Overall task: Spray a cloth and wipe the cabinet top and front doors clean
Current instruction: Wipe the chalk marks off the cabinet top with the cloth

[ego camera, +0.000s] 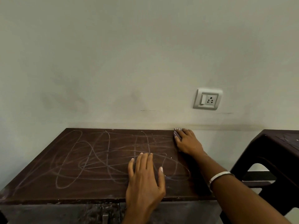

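The dark brown cabinet top (90,160) fills the lower middle and is covered with pale chalk-like scribbles. My right hand (187,143) presses a small checked cloth (176,132) flat against the top at its far right corner, close to the wall; most of the cloth is hidden under the fingers. My left hand (144,177) lies flat on the top near the front edge, fingers spread, holding nothing. The front doors (68,213) show as a dark strip along the bottom edge. No spray bottle is in view.
A pale wall rises behind the cabinet, with a white switch-and-socket plate (207,99) above the right corner. A dark plastic stool (275,159) stands close beside the cabinet on the right. A light bangle (219,177) circles my right wrist.
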The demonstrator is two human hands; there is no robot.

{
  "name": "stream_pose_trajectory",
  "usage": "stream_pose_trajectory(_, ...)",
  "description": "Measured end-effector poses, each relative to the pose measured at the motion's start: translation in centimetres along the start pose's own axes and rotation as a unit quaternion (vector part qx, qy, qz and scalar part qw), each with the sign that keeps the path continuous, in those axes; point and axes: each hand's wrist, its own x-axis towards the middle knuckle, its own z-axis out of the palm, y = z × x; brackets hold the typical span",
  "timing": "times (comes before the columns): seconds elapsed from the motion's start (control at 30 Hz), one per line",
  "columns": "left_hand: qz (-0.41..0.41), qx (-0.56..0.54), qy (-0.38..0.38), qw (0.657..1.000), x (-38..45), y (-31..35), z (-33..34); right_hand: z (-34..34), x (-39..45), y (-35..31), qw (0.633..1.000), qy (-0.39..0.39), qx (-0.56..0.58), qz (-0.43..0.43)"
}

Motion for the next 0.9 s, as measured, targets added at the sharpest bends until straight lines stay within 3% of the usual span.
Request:
stream_pose_trajectory(0.17,0.012,-0.014,-0.002,1.000,0.1,0.3,-0.2,-0.7,-0.2,2.2,0.999,0.016,-0.017,0.047)
stream_pose_trajectory(0.5,-0.002,-0.005,0.002,1.000,-0.2,0.3,-0.2,0.8,-2.2,-1.5,1.000,0.016,-0.003,-0.016)
stream_pose_trajectory(0.77,0.004,-0.005,0.000,1.000,-0.1,0.4,-0.3,-0.7,-2.8,1.8,0.997,0.044,-0.025,0.056)
stream_pose_trajectory(0.9,0.003,-0.001,0.002,1.000,-0.2,0.5,-0.2,0.3,-3.6,-0.4,0.998,0.047,-0.030,0.030)
